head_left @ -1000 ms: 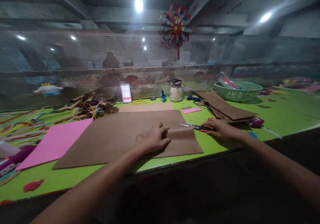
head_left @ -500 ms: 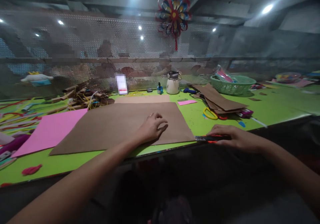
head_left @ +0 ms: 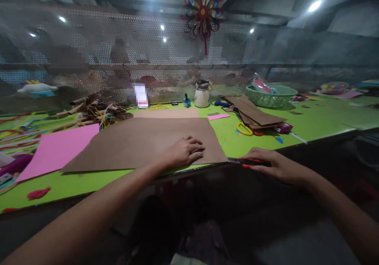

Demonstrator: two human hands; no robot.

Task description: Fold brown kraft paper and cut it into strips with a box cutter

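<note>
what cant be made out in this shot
Head view:
cutting tool: rear end, hidden by the right hand
brown sheet: patch covered by the left hand
white rectangle: content pixelated
shapes behind the mesh panel: dim, screened by it

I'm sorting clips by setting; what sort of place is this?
Probably an indoor craft workspace: a large brown sheet and a pink sheet lie on a green table, with a colourful flower-shaped ornament higher up behind.
</note>
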